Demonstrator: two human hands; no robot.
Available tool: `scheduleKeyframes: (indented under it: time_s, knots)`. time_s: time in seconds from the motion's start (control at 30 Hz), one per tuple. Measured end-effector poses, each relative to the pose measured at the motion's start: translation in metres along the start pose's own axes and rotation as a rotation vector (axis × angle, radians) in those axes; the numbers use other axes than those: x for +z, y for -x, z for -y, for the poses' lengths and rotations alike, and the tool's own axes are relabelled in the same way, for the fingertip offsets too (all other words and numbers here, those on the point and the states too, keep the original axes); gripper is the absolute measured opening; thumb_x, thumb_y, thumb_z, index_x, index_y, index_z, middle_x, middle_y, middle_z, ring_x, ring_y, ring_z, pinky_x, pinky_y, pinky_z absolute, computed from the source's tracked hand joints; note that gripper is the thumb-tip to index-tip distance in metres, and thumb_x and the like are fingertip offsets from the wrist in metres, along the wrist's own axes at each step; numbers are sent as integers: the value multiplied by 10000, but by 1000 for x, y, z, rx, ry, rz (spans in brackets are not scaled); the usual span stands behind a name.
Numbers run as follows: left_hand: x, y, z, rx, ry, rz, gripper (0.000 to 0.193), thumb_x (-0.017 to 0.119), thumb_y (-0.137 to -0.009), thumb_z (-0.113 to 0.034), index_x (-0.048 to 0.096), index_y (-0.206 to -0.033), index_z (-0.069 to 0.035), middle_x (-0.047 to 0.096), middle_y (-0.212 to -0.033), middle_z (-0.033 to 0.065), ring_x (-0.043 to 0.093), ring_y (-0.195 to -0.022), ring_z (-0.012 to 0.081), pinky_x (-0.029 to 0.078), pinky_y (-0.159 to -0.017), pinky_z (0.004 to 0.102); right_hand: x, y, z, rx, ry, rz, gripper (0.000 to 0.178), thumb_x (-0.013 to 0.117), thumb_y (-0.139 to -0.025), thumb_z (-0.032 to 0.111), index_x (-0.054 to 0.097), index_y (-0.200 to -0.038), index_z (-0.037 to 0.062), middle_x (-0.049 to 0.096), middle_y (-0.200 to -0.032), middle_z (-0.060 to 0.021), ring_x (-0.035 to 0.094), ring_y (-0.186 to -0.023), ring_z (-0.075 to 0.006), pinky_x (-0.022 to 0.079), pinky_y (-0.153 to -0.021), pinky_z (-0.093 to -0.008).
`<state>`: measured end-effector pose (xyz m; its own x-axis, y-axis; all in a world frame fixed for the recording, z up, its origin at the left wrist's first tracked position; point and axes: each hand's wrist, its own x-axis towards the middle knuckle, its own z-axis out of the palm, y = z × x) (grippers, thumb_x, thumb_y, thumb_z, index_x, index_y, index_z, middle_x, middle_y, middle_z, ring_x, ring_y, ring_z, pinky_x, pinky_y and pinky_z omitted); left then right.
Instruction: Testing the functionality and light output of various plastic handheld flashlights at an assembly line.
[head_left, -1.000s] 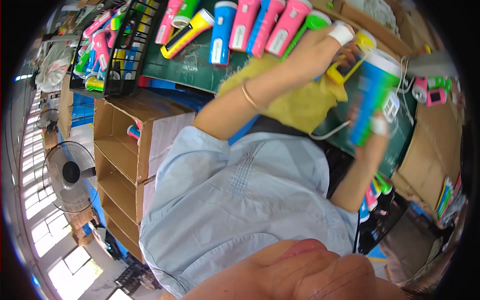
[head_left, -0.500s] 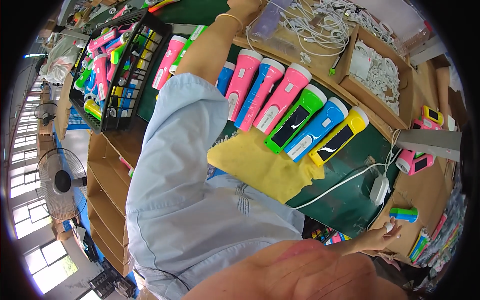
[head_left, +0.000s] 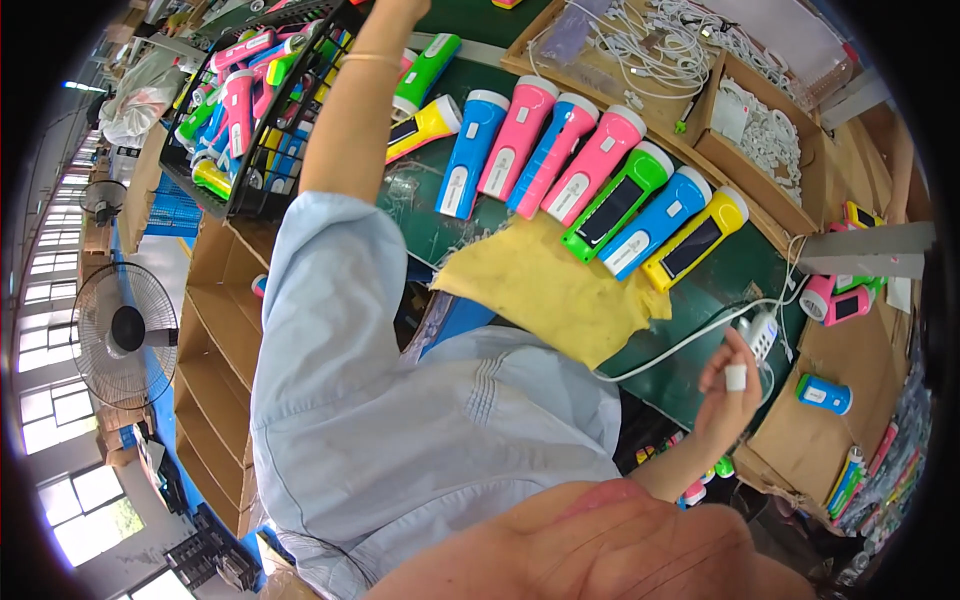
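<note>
My left arm reaches up past the black crate, and my left hand [head_left: 402,8] is cut off by the top edge, its fingers out of sight. Beside that forearm lie a green flashlight [head_left: 428,75] and a yellow flashlight [head_left: 425,128]. A slanting row of several flashlights, among them a blue one [head_left: 472,155], a pink one [head_left: 595,165] and another yellow one [head_left: 697,238], lies on the green table. My right hand [head_left: 730,390], a white wrap on one finger, hangs near the white power strip [head_left: 762,338], fingers loosely bent and apart, holding nothing. A blue flashlight [head_left: 826,395] rests on cardboard at the right.
A yellow cloth [head_left: 545,290] covers the table's near edge. The black crate [head_left: 265,150] holds many flashlights. White cables [head_left: 670,50] and a cardboard box [head_left: 715,150] of small white parts stand at the back. Cardboard compartments [head_left: 215,370] and a fan [head_left: 125,330] are at left.
My right hand has moved up and left, away from the flashlight on the cardboard, which has rolled or turned to show blue. My left arm has shifted left, uncovering flashlights on the table.
</note>
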<state>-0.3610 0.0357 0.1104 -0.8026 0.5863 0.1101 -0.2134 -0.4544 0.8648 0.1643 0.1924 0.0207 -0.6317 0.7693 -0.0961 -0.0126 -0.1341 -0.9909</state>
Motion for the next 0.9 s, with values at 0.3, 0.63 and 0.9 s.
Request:
scheduleKeyframes:
  time_s: [0.3,0.63,0.9]
  knots:
    - [126,202,97,-112,-291,467,389,493,-884,-123,429,-1253,-20,538,-1056,55,508,-984,122,410,-855,242,81,-15,-11,320,-331,808,870,380,-819,681,408,-1274,-60,560,-1132,-175,583,-996,-281,451,-862,-383]
    - [124,313,143,37,-459,872,952,807,-617,-294,280,-1372,-56,340,-1388,112,323,-1276,259,248,-1049,394,75,41,-67,-465,277,144,436,739,-677,83,510,-1043,17,593,-938,-116,590,-846,-210,468,-730,-292]
    - [131,326,149,86,-392,803,356,717,-713,-202,601,-989,-10,650,-959,107,600,-973,233,439,-904,365,49,26,-75,-550,319,426,504,704,-716,146,532,-1167,-1,572,-1069,-148,556,-1006,-279,446,-849,-344]
